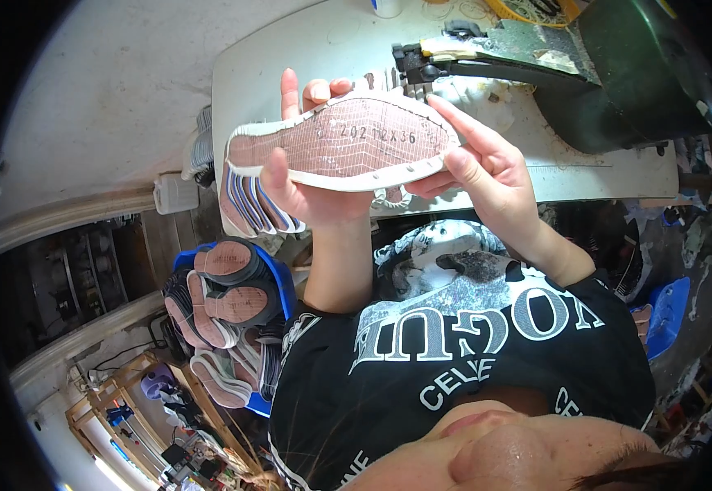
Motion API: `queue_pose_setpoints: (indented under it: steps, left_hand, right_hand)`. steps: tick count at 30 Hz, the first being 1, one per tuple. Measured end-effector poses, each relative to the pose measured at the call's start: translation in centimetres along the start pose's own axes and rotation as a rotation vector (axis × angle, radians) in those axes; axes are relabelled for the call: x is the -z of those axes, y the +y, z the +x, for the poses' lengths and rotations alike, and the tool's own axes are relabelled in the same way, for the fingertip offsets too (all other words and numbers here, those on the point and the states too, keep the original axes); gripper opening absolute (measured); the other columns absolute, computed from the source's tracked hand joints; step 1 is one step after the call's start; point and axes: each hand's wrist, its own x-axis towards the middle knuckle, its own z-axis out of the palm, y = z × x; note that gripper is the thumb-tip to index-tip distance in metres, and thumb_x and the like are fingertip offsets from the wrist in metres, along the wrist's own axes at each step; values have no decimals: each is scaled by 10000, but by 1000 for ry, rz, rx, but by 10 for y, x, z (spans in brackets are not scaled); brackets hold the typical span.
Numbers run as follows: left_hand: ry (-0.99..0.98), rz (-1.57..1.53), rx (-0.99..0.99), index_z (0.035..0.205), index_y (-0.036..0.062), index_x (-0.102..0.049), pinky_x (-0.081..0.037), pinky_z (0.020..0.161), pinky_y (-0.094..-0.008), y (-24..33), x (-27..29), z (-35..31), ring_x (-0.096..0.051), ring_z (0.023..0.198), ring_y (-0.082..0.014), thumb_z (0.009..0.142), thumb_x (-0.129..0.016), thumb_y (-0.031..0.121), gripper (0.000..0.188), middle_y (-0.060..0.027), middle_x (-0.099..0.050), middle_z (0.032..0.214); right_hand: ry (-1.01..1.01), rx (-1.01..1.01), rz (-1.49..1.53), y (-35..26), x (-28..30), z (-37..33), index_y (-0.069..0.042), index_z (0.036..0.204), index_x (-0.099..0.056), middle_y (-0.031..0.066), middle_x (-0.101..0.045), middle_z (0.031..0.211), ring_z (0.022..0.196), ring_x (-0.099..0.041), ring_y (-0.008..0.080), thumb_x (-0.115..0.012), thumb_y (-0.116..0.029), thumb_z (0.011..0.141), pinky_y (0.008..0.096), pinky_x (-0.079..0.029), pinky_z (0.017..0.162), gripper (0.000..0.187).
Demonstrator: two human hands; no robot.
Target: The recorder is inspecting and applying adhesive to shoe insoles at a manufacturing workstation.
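Observation:
A shoe sole (348,143), pink on its face with a white raised rim, is held up above the table with its printed face toward me. My left hand (319,184) grips its left and middle part, the thumb over the near rim and some fingertips showing past the far rim. At the broader right end, my right hand (491,168) pinches the rim between thumb and fingers. Beside my left hand, a row of stacked soles (257,204) with white and blue edges lies at the table's near left. Parts of a few more pieces show behind the held sole.
A machine with a long dark arm (503,69) and a dark green body (626,82) stands on the pale table (569,184) at the right. A blue basket (284,282) full of soles is low on my left. A white jug (177,194) stands near the wall.

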Motion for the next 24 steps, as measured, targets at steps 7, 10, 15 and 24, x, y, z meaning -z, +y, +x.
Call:
queue_pose_setpoints:
  steps: [7, 10, 15, 24]
  left_hand:
    - [179, -12, 150, 1270, -59, -378, -444, 924, -492, 2, 29, -5, -510, 1072, -360, 845, -369, 722, 889, -147, -561, 995]
    - [441, 103, 205, 1095, -16, -489, -513, 805, -438, -3, 27, -5, -629, 871, -333, 781, -374, 809, 890, -119, -619, 815]
    - [468, 247, 187, 1064, -6, -505, -550, 726, -386, -4, 23, -9, -655, 833, -284, 767, -387, 805, 871, -135, -630, 807]
    - [433, 423, 105, 1062, 36, -539, -575, 613, -317, -4, 17, -18, -674, 760, -213, 847, -409, 683, 694, -89, -645, 860]
  right_hand:
    - [-55, -90, 78, 7, 5, -3, 59, 1384, -330, 218, -618, 1096, 945, -658, 272, -444, -107, 977, 356, -537, 861, 453]
    - [-60, -62, 48, 7, -4, -3, 61, 1360, -370, 208, -626, 1075, 968, -649, 265, -462, -92, 971, 356, -528, 882, 428]
    - [-37, -114, 19, 6, -3, -9, 54, 1304, -454, 198, -636, 1057, 945, -658, 241, -497, -88, 961, 333, -550, 838, 374]
    - [-115, -38, 65, 13, -5, -9, 67, 1313, -434, 203, -639, 1041, 928, -662, 240, -457, -57, 968, 334, -554, 840, 367]
